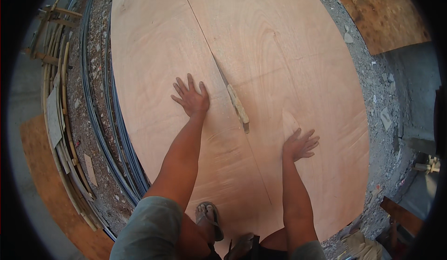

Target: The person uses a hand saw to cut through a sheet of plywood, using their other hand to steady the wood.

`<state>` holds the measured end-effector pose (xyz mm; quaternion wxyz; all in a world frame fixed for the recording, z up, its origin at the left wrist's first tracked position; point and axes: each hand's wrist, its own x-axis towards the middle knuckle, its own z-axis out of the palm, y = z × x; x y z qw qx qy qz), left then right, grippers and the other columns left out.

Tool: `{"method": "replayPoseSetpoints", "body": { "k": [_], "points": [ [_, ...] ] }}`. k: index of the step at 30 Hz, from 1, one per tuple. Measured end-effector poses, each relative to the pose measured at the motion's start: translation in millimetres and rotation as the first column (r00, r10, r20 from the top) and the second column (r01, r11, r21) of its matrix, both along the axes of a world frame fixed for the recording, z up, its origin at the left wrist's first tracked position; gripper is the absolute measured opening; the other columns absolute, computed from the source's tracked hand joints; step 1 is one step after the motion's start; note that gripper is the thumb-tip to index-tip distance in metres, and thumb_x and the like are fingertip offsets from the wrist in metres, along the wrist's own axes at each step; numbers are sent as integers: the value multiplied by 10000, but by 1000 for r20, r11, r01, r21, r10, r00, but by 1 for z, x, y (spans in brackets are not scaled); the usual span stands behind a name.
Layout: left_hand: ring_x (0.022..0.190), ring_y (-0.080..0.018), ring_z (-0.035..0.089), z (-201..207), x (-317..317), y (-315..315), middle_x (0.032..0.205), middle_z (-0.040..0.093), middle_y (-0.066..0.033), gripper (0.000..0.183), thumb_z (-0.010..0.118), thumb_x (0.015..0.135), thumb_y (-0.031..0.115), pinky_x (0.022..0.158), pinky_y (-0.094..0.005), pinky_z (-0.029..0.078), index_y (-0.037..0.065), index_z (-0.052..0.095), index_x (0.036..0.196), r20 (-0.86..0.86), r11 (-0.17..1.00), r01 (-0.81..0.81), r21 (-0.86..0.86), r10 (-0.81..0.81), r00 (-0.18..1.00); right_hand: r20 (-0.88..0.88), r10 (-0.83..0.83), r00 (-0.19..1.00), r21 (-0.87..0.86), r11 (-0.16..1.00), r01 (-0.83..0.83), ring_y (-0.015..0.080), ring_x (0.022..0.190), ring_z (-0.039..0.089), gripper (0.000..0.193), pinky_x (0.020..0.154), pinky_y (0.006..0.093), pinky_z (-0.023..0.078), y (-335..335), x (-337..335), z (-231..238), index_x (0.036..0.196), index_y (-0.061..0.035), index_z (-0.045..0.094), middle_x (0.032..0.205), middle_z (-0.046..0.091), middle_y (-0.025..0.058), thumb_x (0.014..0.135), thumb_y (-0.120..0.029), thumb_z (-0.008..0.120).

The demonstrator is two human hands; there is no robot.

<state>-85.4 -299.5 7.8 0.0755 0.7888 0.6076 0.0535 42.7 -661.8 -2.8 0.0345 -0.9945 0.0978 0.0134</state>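
a big plywood sheet (288, 50) lies flat on gravel ground (372, 97) and fills most of the view, spreading out well beyond every fingertip. a thin straight line (200, 27) runs down it, passing between the two hands; whether it is a seam, a cut or a drawn mark cannot be told. both hands press the sheet: the left hand (191, 99) lies flat with fingers spread wide, gripping nothing, just left of the line; the right hand (300, 144) lies palm down nearer the body, fingers loosely spread, also gripping nothing. between them, just off the left fingertips' right side, a saw (235, 100) with a pale wooden handle sits on the line, untouched. judging by that, the sheet looks steadied and the saw set part way along the line, with the stretch nearer the feet seemingly yet uncut. a sandalled foot (209, 218) stands on the near edge. bundled steel rods (100, 120) curve far left of the left fingers; another board (382, 13) lies beyond the right ones. no packages, labels or signs show.
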Motion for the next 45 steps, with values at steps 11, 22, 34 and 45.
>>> {"method": "replayPoseSetpoints", "body": {
  "k": [11,22,34,45],
  "points": [
    [1618,-454,-146,13,-116,-146,1767,-114,-229,1029,556,963,705,1186,-781,-59,211,69,1724,-16,869,268,-415,-302,953,-69,26,997,137,990,-17,445,1632,9,837,1239,727,7,-6,-6,5,1700,-133,231,1753,66,277,1063,-644,413],
    [1586,-460,-269,46,-146,-196,1743,-237,-233,1370,732,769,794,1173,-787,-105,215,-68,1719,-106,756,215,-618,-351,930,-68,83,994,94,993,-77,466,1628,9,905,1231,746,15,-1,-7,7,1708,-142,203,1758,47,271,1036,-723,379],
    [1636,-365,134,5,-84,-187,1759,170,-200,820,572,987,576,1267,-693,2,206,324,1676,-26,977,-213,-13,212,977,-36,73,997,43,997,-71,496,1616,43,854,1230,742,40,5,-1,0,1694,-128,238,1748,84,286,1059,-673,408],
    [1633,-412,94,-2,-92,-184,1765,121,-219,858,596,943,524,1247,-720,-1,180,318,1678,-101,973,-208,-104,198,975,-58,72,996,39,997,-70,497,1615,59,834,1237,722,70,9,-3,-3,1695,-123,237,1758,86,266,1072,-654,401]
  ]
}}
